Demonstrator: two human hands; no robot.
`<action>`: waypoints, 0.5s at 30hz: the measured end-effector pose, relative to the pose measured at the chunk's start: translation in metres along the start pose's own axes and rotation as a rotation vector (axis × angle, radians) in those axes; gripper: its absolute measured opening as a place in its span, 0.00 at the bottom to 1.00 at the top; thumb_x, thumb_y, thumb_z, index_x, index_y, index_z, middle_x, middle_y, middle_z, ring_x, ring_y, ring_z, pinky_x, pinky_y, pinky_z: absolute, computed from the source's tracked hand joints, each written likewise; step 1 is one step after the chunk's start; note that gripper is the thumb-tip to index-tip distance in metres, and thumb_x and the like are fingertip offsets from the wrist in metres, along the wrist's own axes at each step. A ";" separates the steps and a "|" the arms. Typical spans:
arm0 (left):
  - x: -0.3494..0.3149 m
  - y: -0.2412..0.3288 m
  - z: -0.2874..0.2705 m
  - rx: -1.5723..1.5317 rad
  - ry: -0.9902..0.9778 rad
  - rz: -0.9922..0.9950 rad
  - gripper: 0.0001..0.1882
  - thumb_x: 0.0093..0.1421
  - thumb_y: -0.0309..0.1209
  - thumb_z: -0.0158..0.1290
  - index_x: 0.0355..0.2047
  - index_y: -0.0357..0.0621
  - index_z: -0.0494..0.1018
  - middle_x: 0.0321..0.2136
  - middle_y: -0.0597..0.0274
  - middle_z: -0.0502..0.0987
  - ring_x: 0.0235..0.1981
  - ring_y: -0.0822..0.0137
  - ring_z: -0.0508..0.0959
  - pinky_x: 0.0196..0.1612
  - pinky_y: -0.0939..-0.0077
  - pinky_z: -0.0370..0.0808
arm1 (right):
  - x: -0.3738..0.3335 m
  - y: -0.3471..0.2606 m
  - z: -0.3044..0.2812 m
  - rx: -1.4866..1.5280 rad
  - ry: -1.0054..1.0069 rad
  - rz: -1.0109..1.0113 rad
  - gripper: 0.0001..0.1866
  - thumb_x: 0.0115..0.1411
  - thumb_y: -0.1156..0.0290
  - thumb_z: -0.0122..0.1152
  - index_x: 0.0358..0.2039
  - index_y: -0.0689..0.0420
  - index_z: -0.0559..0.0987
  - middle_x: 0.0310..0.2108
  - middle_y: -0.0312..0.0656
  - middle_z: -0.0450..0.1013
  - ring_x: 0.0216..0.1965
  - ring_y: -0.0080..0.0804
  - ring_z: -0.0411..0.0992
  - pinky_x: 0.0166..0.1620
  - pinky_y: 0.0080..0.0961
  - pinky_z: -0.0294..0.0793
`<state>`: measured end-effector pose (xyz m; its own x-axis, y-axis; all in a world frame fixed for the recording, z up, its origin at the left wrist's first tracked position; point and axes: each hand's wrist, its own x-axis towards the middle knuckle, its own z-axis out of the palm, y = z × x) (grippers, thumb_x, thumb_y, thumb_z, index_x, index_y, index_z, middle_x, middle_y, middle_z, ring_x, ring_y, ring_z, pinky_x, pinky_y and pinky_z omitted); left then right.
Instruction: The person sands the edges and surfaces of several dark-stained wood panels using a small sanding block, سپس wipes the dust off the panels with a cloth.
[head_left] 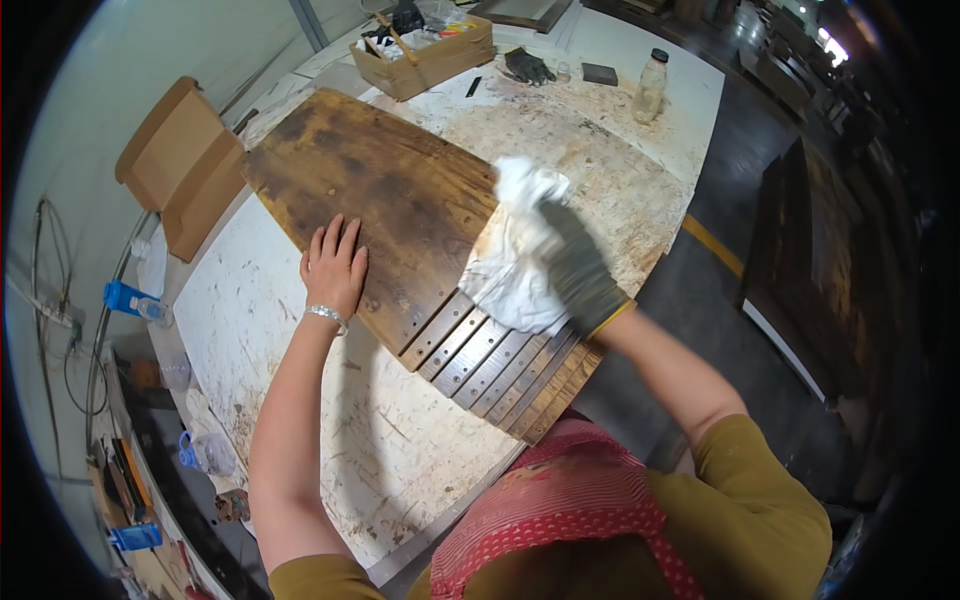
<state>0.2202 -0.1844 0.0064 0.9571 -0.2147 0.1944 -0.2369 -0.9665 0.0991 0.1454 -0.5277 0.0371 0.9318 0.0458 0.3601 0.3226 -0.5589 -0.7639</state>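
A wide brown wooden panel [390,180] with dark, patchy staining lies across the worktable. Along its near end sits a row of narrow wooden slats [500,365] with small holes. My left hand [336,268], bare with a bracelet at the wrist, rests flat on the panel's left edge, fingers stretched out. On my right hand [582,270] is a dark glove with a yellow cuff, smeared by motion. That hand grips a crumpled white cloth [515,265], which lies over the panel's right side and the tops of the slats. The cloth hides part of the gloved fingers.
The stained white worktable [270,310] extends around the panel. At the back are a cardboard box [430,68] of supplies, a dark glove [528,66], a dark block [600,74] and a glass jar [651,86]. An open carton [190,165] stands left; dark wooden panels [815,270] stack at right.
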 end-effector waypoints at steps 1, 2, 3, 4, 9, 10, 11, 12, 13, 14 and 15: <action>0.002 0.001 -0.001 0.001 -0.005 -0.001 0.27 0.69 0.47 0.39 0.66 0.59 0.60 0.69 0.64 0.56 0.69 0.53 0.54 0.68 0.51 0.47 | -0.019 -0.011 0.030 -0.144 0.031 -0.171 0.22 0.60 0.66 0.58 0.56 0.52 0.74 0.56 0.43 0.70 0.56 0.40 0.70 0.55 0.29 0.73; 0.001 0.002 -0.002 0.003 -0.010 -0.005 0.27 0.69 0.47 0.39 0.66 0.60 0.60 0.69 0.64 0.56 0.69 0.53 0.54 0.68 0.51 0.47 | -0.043 -0.029 0.058 -0.162 0.050 -0.432 0.22 0.60 0.68 0.56 0.56 0.52 0.73 0.56 0.42 0.70 0.56 0.39 0.70 0.55 0.33 0.72; 0.000 0.003 -0.003 0.018 -0.030 -0.017 0.27 0.69 0.47 0.39 0.66 0.60 0.60 0.69 0.64 0.56 0.69 0.53 0.54 0.68 0.52 0.47 | -0.065 -0.045 0.083 0.014 -0.010 -0.568 0.23 0.60 0.70 0.54 0.57 0.52 0.72 0.56 0.41 0.70 0.56 0.39 0.69 0.55 0.36 0.72; 0.001 0.004 -0.005 0.016 -0.043 -0.016 0.27 0.69 0.48 0.39 0.67 0.60 0.60 0.69 0.65 0.55 0.69 0.53 0.53 0.68 0.52 0.47 | -0.084 -0.062 0.102 0.252 -0.153 -0.706 0.23 0.60 0.72 0.52 0.58 0.52 0.71 0.56 0.40 0.70 0.57 0.39 0.69 0.55 0.39 0.71; 0.002 0.003 -0.007 0.026 -0.058 -0.020 0.27 0.69 0.46 0.38 0.67 0.61 0.58 0.70 0.64 0.54 0.70 0.53 0.52 0.69 0.52 0.45 | -0.087 -0.069 0.074 0.209 -0.511 -0.668 0.24 0.51 0.68 0.63 0.51 0.52 0.78 0.51 0.46 0.74 0.52 0.40 0.74 0.53 0.35 0.74; 0.001 0.002 -0.006 0.022 -0.054 -0.015 0.27 0.69 0.46 0.38 0.67 0.61 0.58 0.70 0.64 0.54 0.70 0.53 0.52 0.69 0.52 0.45 | -0.080 -0.060 0.062 0.176 -0.360 -0.590 0.25 0.53 0.67 0.63 0.54 0.51 0.77 0.52 0.46 0.74 0.54 0.41 0.73 0.56 0.37 0.71; 0.001 0.001 -0.004 0.025 -0.050 -0.007 0.27 0.69 0.46 0.38 0.67 0.61 0.58 0.69 0.64 0.54 0.70 0.53 0.53 0.69 0.52 0.45 | -0.074 -0.049 0.056 0.117 -0.335 -0.600 0.26 0.56 0.65 0.62 0.57 0.48 0.75 0.55 0.45 0.72 0.56 0.42 0.71 0.59 0.39 0.68; 0.001 0.001 -0.004 0.020 -0.049 -0.010 0.27 0.69 0.47 0.38 0.67 0.61 0.58 0.69 0.64 0.55 0.70 0.53 0.53 0.69 0.52 0.45 | -0.072 -0.040 0.052 -0.034 -0.341 -0.653 0.26 0.57 0.64 0.60 0.58 0.47 0.74 0.57 0.45 0.71 0.57 0.42 0.70 0.59 0.40 0.68; 0.001 0.000 -0.003 0.023 -0.048 -0.010 0.27 0.69 0.47 0.38 0.67 0.61 0.59 0.69 0.63 0.55 0.69 0.53 0.53 0.69 0.52 0.45 | -0.068 -0.027 0.050 -0.199 -0.359 -0.743 0.26 0.58 0.63 0.59 0.59 0.46 0.73 0.59 0.44 0.69 0.58 0.42 0.69 0.60 0.40 0.68; 0.001 0.000 -0.003 0.043 -0.048 -0.012 0.27 0.69 0.47 0.38 0.67 0.61 0.59 0.69 0.63 0.55 0.69 0.53 0.53 0.69 0.52 0.45 | -0.067 -0.015 0.047 -0.192 -0.349 -0.701 0.26 0.58 0.63 0.59 0.59 0.45 0.73 0.59 0.44 0.69 0.59 0.42 0.69 0.60 0.40 0.68; 0.001 0.001 -0.002 0.022 -0.039 -0.004 0.27 0.69 0.46 0.38 0.67 0.61 0.59 0.69 0.63 0.55 0.69 0.53 0.53 0.69 0.52 0.46 | -0.064 -0.004 0.045 -0.204 -0.363 -0.709 0.26 0.58 0.62 0.58 0.60 0.44 0.73 0.60 0.44 0.68 0.59 0.42 0.68 0.60 0.40 0.68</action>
<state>0.2210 -0.1850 0.0091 0.9641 -0.2153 0.1554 -0.2293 -0.9702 0.0782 0.0923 -0.4910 -0.0074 0.5255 0.6900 0.4978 0.8507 -0.4350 -0.2951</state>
